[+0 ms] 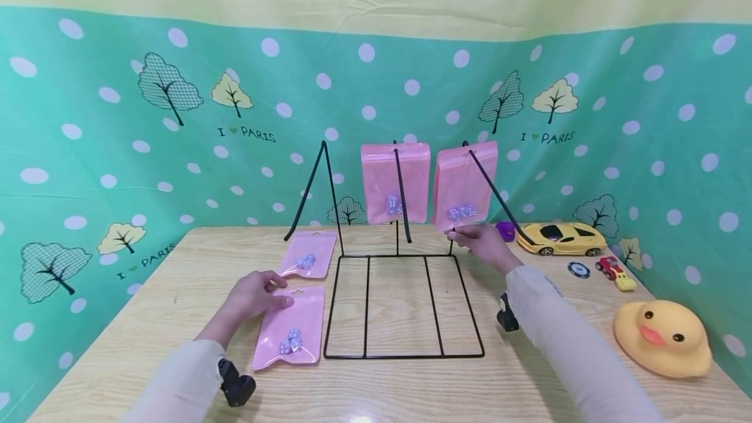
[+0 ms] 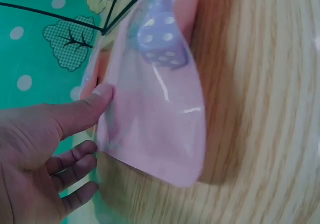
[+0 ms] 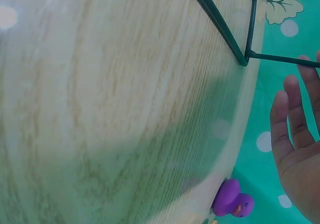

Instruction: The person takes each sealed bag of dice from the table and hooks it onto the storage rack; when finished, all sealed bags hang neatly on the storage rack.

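Note:
My left hand (image 1: pixel 256 294) is at the top left corner of a pink zip pouch (image 1: pixel 305 318) with lilac dice in it. In the left wrist view the thumb (image 2: pixel 104 95) lies on the pouch's edge and the index finger is hidden, a pinch. Behind it another pink pouch (image 1: pixel 317 247) with dice lies flat. Two more hang on a black wire rack (image 1: pixel 405 357): a middle pouch (image 1: pixel 378 175) and a tilted right pouch (image 1: pixel 461 181). My right hand (image 1: pixel 483 244) is under the right pouch, fingers (image 3: pixel 295 119) extended, one touching the rack's rod.
To the right stand a yellow toy car (image 1: pixel 561 239), a small red toy vehicle (image 1: pixel 612 271), a round chip (image 1: pixel 578 269) and a large yellow duck (image 1: pixel 664 338). A purple toy duck (image 3: pixel 231 199) sits behind the right hand. The rack's long prongs slant forward.

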The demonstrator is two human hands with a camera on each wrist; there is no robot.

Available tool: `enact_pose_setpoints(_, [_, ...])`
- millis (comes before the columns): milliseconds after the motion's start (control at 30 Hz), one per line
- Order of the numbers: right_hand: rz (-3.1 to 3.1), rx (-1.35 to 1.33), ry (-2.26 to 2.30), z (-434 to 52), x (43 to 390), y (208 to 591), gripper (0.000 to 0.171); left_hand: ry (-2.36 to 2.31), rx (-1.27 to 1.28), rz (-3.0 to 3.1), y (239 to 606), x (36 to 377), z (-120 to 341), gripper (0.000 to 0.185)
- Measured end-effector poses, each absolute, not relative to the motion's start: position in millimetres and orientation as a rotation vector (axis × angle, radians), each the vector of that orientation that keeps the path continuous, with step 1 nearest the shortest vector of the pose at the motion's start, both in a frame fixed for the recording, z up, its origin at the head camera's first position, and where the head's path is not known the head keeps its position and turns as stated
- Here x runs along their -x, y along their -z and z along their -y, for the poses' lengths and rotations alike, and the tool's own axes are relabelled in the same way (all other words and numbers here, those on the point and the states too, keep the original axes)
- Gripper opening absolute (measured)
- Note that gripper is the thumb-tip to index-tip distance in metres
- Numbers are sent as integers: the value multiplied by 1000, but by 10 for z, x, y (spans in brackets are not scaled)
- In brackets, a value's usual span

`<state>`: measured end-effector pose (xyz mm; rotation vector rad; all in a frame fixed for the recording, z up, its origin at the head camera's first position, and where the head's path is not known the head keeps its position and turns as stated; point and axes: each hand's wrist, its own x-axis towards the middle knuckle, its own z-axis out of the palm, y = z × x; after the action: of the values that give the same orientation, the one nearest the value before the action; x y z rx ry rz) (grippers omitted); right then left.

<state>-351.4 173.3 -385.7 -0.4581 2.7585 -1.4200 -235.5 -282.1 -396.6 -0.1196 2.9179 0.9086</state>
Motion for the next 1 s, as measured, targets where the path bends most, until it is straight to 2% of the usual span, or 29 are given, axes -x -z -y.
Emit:
enact_pose_setpoints(200, [-2737,430,1432,-1727,3500,3840,37,-851,96,-2959,3980,2369,2784,27])
enact_pose_setpoints(800, [-2741,434,1425,-1751,3541,3882,35,-652,31,-2957,3960,2364,2739,23])
enact_pose_setpoints(1000, [-2715,402,1428,-1749,3546,3871,39,-709,24,-2905,3918,2387,2753,27])
